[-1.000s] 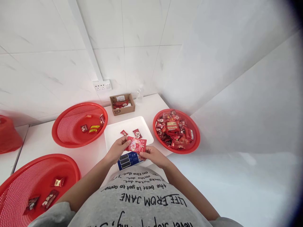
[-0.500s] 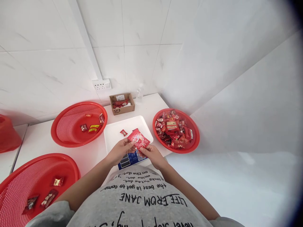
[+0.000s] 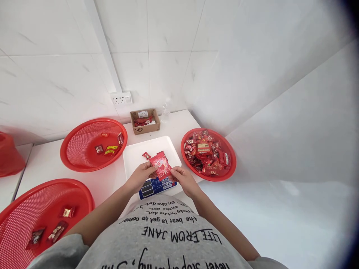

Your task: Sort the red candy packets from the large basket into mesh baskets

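A red and pink printed packet [image 3: 160, 166] is held between my two hands over the front of a white weighing scale [image 3: 134, 158]. My left hand [image 3: 142, 175] pinches its left edge, with the thumb on top. My right hand [image 3: 184, 180] pinches the lower right side between thumb and fingers. A small red wrapped candy [image 3: 146, 155] lies on the scale's pan just beyond the packet. Another red piece shows partly behind the packet's top edge. The scale's blue keypad panel [image 3: 153, 188] shows below my hands, partly covered by them.
To the right, a red basket [image 3: 232, 164] is heaped with red-wrapped sweets. Two red baskets, one farther [image 3: 64, 151] and one nearer [image 3: 86, 194], hold a few packets on the left. Behind the scale stand a cardboard box [image 3: 147, 129] and a clear bottle [image 3: 165, 109]. A red bag [image 3: 9, 157] sits far left.
The packet has turned in my hands and shifted slightly left. My right hand has moved from its bottom edge to its right side. The candy on the pan stays put.
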A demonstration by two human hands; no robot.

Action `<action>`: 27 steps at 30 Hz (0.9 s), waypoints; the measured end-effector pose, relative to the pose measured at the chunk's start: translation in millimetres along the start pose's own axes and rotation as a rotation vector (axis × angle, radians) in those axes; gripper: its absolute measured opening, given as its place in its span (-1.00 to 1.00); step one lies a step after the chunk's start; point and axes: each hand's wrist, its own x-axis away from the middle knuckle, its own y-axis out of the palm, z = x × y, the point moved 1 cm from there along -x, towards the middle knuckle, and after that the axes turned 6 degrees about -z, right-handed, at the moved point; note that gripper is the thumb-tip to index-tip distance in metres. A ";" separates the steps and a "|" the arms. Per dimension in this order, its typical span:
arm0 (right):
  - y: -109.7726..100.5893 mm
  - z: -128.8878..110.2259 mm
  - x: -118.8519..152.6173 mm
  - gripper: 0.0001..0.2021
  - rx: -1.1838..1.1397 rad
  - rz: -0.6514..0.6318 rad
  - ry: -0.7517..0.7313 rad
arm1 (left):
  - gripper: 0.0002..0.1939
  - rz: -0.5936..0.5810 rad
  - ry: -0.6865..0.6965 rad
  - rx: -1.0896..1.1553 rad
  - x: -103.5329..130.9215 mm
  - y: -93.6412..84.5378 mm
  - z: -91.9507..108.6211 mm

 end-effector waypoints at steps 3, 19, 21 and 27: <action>1.5 0.2 0.2 -0.63 -0.001 0.005 0.008 | -0.71 -0.003 0.005 -0.016 0.4 0.2 -1.5; -3.3 14.9 -5.4 -0.61 0.082 0.036 0.024 | -0.63 0.101 -0.058 -0.410 -7.4 -18.1 -19.4; -8.6 21.5 -6.3 -0.54 0.104 0.102 0.049 | -0.54 0.236 -0.070 -0.673 -12.0 -29.9 -31.2; -26.1 35.9 1.0 -0.58 0.183 0.165 0.097 | -0.44 0.202 0.349 -1.408 -32.3 -31.9 -57.8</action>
